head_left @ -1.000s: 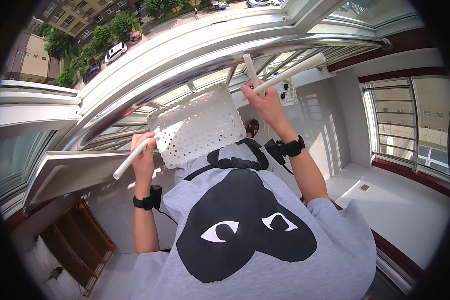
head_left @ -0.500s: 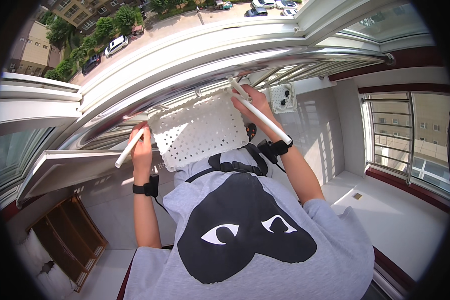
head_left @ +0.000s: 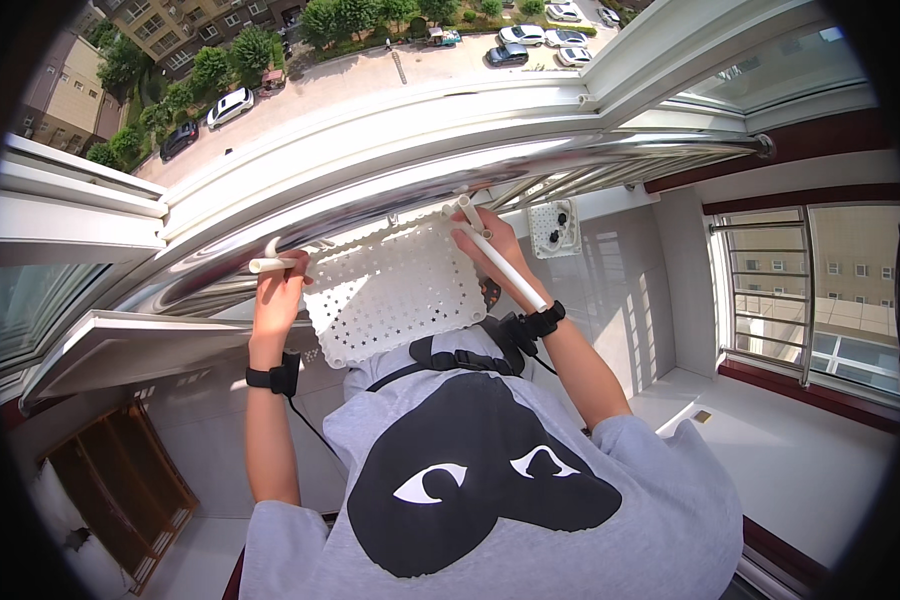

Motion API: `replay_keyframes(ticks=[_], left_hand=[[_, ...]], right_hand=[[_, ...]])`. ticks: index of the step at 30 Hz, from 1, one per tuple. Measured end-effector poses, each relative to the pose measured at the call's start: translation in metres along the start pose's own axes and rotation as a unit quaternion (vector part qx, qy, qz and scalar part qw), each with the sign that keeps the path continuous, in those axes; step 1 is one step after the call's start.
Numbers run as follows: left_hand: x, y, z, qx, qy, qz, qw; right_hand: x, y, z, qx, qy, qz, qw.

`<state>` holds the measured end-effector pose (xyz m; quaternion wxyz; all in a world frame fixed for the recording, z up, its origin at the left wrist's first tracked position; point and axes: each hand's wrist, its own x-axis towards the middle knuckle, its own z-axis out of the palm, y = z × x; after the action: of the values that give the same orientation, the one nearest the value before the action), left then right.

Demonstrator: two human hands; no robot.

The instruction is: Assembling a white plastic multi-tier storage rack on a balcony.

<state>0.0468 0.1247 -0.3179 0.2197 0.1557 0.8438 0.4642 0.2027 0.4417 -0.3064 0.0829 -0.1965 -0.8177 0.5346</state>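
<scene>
A white plastic shelf panel (head_left: 400, 300) with a scalloped rim and star-shaped holes stands before my waist. Beside its far left corner, my left hand (head_left: 278, 295) is closed round a white tube (head_left: 269, 265), with the fingertips near the panel's edge. At the far right corner, my right hand (head_left: 492, 245) grips a long white tube (head_left: 515, 272) that slants down along my forearm. A shorter white tube (head_left: 471, 213) points up from the same grip. Whether the fingers also hold the panel's corner is hidden.
A chrome railing (head_left: 370, 205) curves along the open window, with a street and parked cars far below. Another perforated white panel (head_left: 548, 243) with small black pieces lies to the right. A wooden rack (head_left: 120, 480) stands at lower left.
The tube in my left hand has swung from slanting down towards me to lying nearly level. Both hands have shifted slightly left, and the right hand has come nearer to me with its tubes.
</scene>
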Motion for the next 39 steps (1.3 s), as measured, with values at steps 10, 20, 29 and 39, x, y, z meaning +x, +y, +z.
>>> replay_keyframes(ticks=[10, 20, 29, 39], left_hand=[[0.007, -0.024, 0.01, -0.117, 0.01, 0.021, 0.993], [0.006, -0.005, 0.002, -0.039, -0.029, -0.029, 0.998], [-0.001, -0.016, -0.007, 0.019, -0.032, 0.035, 0.999], [-0.001, -0.003, 0.002, -0.023, -0.028, 0.012, 0.999]], right_hand=[[-0.003, -0.002, 0.013, 0.01, 0.135, 0.001, 0.991], [-0.011, 0.007, 0.004, 0.04, 0.08, -0.022, 0.996], [-0.001, 0.007, 0.014, -0.067, 0.138, -0.071, 0.986], [0.006, -0.003, -0.001, -0.1, 0.139, -0.09, 0.981]])
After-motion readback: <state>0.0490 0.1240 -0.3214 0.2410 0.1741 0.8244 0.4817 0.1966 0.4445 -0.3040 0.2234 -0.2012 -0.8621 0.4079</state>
